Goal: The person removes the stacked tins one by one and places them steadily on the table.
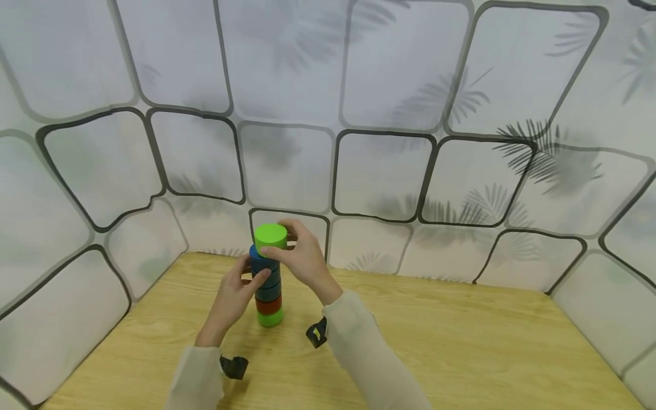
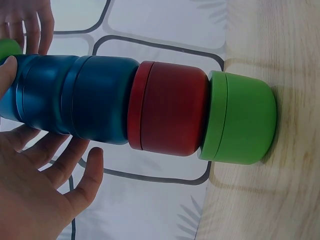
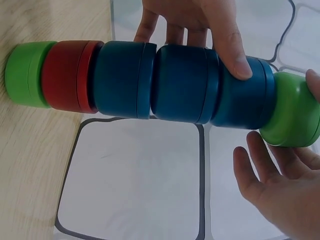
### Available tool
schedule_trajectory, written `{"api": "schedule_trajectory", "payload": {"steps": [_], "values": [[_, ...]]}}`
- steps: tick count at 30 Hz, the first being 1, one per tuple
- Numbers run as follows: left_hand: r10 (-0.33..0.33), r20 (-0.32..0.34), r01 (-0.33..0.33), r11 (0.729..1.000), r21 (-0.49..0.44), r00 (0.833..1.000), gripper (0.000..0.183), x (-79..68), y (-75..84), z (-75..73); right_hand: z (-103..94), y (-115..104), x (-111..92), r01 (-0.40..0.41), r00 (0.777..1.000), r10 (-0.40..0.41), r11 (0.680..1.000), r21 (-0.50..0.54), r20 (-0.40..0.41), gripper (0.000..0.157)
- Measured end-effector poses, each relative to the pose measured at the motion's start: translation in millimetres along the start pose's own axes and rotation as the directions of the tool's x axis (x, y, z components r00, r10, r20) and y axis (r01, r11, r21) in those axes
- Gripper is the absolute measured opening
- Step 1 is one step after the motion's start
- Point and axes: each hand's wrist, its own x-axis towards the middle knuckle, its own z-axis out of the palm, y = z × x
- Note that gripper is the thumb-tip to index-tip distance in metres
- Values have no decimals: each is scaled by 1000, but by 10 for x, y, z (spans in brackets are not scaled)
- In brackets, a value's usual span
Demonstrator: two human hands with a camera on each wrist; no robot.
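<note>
A pale backdrop printed with rounded grey and black outlines and feathery leaf shapes wraps round the back and sides of a light wooden table with a yellowish grain. On the table's left half, toward the back, a single column of round, smooth canisters stands upright. The lower green canister rests on the wood; above it come the red canister, the lowest blue canister, the middle blue canister and the top blue canister, each set directly on the one beneath. The upper green canister is at the very top, slightly off the line of the column, so part of the blue rim below shows at its left; whether its full base sits on the blue one cannot be told. The right hand pinches this green canister between the thumb on its near side and fingers round its far side. The left hand curls about the upper part of the column, thumb against the top blue canister and fingers behind the blue ones. Both arms wear cream sleeves, and a small black device sits below the left wrist, another near the right.
</note>
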Motion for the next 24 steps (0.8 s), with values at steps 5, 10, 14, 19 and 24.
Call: {"api": "schedule_trajectory", "payload": {"steps": [5,10,14,19,24], "values": [[2,-5,-2,1000,8,1000,53,-7,-12,-17,-34,21,-21,-1,1000,1,998,57,-3,56],[-16,-6,17,1000,20,1000,53,-26,-9,-42,-63,63,-44,-11,1000,11,998,60,-9,57],[-24,-7,24,999,30,1000,55,-27,-5,-55,-103,88,-57,-7,1000,8,999,47,-24,57],[-21,-9,21,999,25,1000,53,-18,1,-36,-179,132,-86,-3,999,5,999,51,-37,56],[-15,-8,15,1000,16,1000,53,-3,15,-7,-257,158,-122,10,999,-8,999,53,-50,54]]}}
